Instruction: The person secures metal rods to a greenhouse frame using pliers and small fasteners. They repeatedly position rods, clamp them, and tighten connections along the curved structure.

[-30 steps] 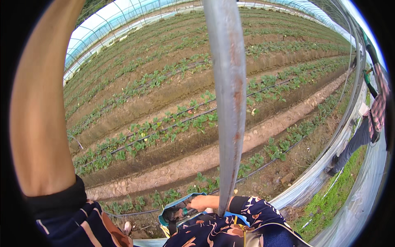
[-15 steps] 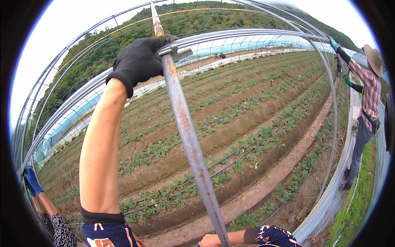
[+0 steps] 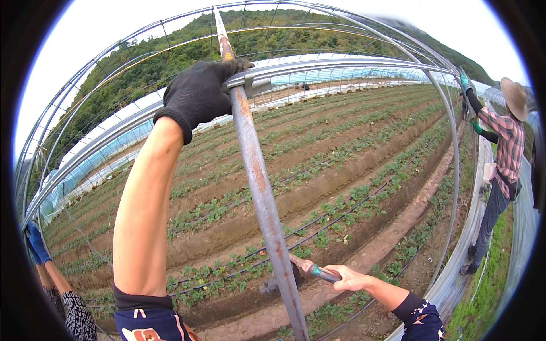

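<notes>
My left hand (image 3: 199, 94), in a black knitted glove, is raised and wrapped round the horizontal metal rail (image 3: 330, 63) where it meets a rusty steel pipe (image 3: 261, 187). A small metal clip (image 3: 250, 86) sits at that crossing, beside my fingers. The pipe slants from the top down past the lower edge. My bare right hand (image 3: 351, 279) is low, to the right of the pipe, closed round the handle of a hammer (image 3: 323, 274). Green tape wraps part of the handle. Its dark head is partly hidden behind the pipe.
At the right a person (image 3: 505, 142) in a checked shirt and hat reaches up to the frame. Another person's blue-gloved hands (image 3: 37, 244) grip the frame at far left. Curved hoops (image 3: 455, 148) arch over planted rows (image 3: 352, 199). Gathered plastic film (image 3: 455, 298) lies along the right side.
My right hand has risen from the lower edge, bringing the hammer into view. My left hand keeps its grip on the rail. The whole view has shifted slightly.
</notes>
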Demonstrator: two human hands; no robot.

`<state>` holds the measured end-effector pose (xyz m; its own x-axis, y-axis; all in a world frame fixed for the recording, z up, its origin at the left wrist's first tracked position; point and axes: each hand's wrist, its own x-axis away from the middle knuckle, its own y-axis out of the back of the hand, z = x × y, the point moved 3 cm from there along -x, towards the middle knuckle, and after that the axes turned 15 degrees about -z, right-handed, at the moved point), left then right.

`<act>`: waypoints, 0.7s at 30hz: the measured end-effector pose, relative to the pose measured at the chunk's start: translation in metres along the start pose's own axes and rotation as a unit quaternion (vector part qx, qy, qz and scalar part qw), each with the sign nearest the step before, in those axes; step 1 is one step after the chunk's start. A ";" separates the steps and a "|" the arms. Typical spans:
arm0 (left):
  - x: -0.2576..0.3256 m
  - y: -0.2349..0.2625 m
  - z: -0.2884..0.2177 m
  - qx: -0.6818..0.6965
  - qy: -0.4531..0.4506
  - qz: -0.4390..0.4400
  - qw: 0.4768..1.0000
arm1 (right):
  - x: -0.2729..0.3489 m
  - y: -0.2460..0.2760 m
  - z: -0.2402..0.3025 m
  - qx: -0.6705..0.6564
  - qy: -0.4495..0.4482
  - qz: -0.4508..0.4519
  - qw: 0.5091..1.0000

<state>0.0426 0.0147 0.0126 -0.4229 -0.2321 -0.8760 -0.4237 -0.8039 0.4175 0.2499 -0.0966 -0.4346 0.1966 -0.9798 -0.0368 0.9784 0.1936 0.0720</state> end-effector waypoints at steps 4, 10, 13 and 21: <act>0.002 0.001 -0.003 -0.010 0.004 0.013 1.000 | -0.046 0.005 0.096 -0.173 0.043 -0.144 0.973; 0.003 0.007 -0.008 -0.029 0.006 0.022 0.999 | -0.073 0.009 0.202 -0.245 0.145 -0.155 0.946; 0.001 0.006 -0.009 -0.024 0.006 0.024 0.999 | -0.058 0.016 0.215 -0.259 0.147 -0.143 0.944; 0.002 0.004 -0.008 0.033 -0.017 -0.006 0.999 | 0.026 0.042 0.191 -0.096 0.138 -0.114 0.979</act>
<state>0.0461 0.0066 0.0105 -0.4448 -0.2027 -0.8724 -0.4805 -0.7680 0.4235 0.2836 -0.1231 -0.2423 -0.0440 -0.9531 -0.2995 0.9877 0.0036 -0.1565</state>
